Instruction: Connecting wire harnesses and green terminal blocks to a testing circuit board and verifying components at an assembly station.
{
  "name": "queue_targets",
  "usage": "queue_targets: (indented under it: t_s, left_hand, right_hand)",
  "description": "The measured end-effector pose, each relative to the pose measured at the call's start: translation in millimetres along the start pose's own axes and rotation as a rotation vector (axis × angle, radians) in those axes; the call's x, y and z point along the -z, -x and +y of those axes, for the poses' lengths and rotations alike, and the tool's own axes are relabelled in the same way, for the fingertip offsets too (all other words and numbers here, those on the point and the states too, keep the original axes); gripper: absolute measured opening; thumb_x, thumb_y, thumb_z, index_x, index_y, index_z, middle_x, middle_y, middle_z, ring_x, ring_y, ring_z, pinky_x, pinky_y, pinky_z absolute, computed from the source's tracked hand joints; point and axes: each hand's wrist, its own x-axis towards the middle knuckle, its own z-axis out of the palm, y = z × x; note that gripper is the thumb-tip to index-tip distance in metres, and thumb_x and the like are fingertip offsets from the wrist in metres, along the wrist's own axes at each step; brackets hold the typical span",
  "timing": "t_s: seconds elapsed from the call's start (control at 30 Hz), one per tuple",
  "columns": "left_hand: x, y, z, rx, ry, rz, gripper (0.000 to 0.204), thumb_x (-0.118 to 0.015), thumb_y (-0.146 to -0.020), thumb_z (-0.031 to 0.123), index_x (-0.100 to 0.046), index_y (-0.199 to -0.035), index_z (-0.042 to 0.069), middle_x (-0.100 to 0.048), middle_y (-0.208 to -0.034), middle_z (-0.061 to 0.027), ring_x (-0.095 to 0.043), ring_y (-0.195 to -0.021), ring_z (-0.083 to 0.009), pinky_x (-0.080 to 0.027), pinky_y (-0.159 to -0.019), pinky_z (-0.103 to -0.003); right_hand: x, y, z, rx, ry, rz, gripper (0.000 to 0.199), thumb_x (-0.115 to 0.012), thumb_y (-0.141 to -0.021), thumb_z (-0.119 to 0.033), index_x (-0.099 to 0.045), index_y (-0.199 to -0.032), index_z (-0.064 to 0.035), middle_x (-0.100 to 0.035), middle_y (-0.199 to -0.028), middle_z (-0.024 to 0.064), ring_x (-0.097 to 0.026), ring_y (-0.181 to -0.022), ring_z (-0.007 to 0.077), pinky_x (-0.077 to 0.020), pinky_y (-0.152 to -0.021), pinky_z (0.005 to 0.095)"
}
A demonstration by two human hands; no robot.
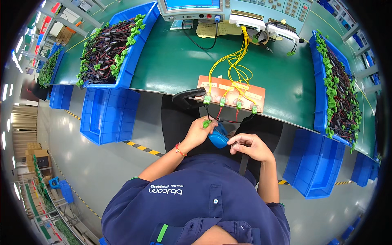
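My left hand [197,132] is closed in a pinch below the table's front edge. A green wire connector [207,123] with thin dark wires sits in its fingers. To its right my right hand [254,147] has thumb and fingertips together; whatever they hold is too small to make out. Just beyond the hands, a copper-coloured board [232,90] lies at the table edge. Several green terminal blocks line its front, one a green terminal block [222,101]. Red and black wires [232,121] hang from them toward my hands. A rounded blue thing [218,136] shows between my hands.
Yellow wires [232,61] run from the board to a test instrument [269,12] at the back of the green table [171,61]. A black clamp [188,99] grips the table edge. Blue bins of wired connectors stand left [136,47] and right [319,87]. Blue crates [108,114] sit below.
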Motion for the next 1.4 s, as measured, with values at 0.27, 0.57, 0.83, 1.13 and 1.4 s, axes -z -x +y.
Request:
queue_targets:
  t_s: [0.27, 0.57, 0.83, 1.13, 1.4]
  left_hand:
    - [15.1, 20.3, 42.3, -0.001, 0.123, 0.221, 0.024, -0.059, -0.100, 0.018, -0.068, -0.114, 0.001, -0.058, -0.080, 0.0017, -0.052, -0.071, -0.0049, -0.045, -0.066, -0.022]
    - [-8.2, 4.7, 82.7, -0.099, 0.531, 0.098, 0.053, -0.036, -0.107, 0.040, -0.065, -0.112, -0.005, -0.070, -0.089, -0.0112, -0.065, -0.087, -0.0143, -0.048, -0.078, -0.028]
    - [-9.0, 2.6, 85.2, 0.106, 0.816, -0.206, 0.030, -0.048, -0.105, 0.028, -0.063, -0.103, 0.002, -0.028, -0.059, 0.0077, -0.023, -0.051, -0.0029, -0.022, -0.047, -0.022]
    - [-11.3, 40.1, 88.3, 0.201, 0.771, -0.395, 0.026, -0.050, -0.104, 0.024, -0.059, -0.094, 0.002, -0.028, -0.059, 0.0086, -0.023, -0.048, -0.0031, -0.019, -0.047, -0.023]
    - [11.5, 40.6, 88.8, 0.149, 0.772, -0.357, 0.026, -0.051, -0.102, 0.020, -0.062, -0.108, -0.003, -0.028, -0.051, 0.0080, -0.023, -0.044, -0.0034, -0.021, -0.048, -0.024]
  right_hand:
    - [-5.9, -3.5, 12.8, 0.100, -0.157, 0.107, 0.017, -0.061, -0.095, -0.007, -0.067, -0.105, 0.0052, -0.069, -0.088, 0.0124, -0.068, -0.083, 0.0190, -0.0549, -0.080, 0.0322]
    - [-8.6, -8.4, 4.7, 0.089, -0.120, 0.167, 0.019, -0.060, -0.097, -0.009, -0.067, -0.107, 0.0044, -0.070, -0.091, 0.0103, -0.067, -0.085, 0.0185, -0.0541, -0.082, 0.0309]
    - [-38.4, -20.0, -27.1, 0.302, -0.326, 0.444, 0.034, -0.047, -0.102, -0.025, -0.056, -0.120, 0.0026, -0.063, -0.099, 0.0119, -0.063, -0.090, 0.0182, -0.0491, -0.088, 0.0356]
    - [-42.4, -6.9, -20.1, 0.073, -0.318, 0.284, 0.028, -0.048, -0.105, -0.026, -0.059, -0.102, -0.0010, -0.033, -0.057, -0.0060, -0.027, -0.047, 0.0049, -0.0279, -0.046, 0.0238]
    - [11.7, 83.6, -127.1, 0.150, 0.816, 0.436, 0.025, -0.071, -0.088, -0.019, -0.067, -0.107, -0.0021, -0.067, -0.093, 0.0092, -0.065, -0.083, 0.0212, -0.0507, -0.078, 0.0338]
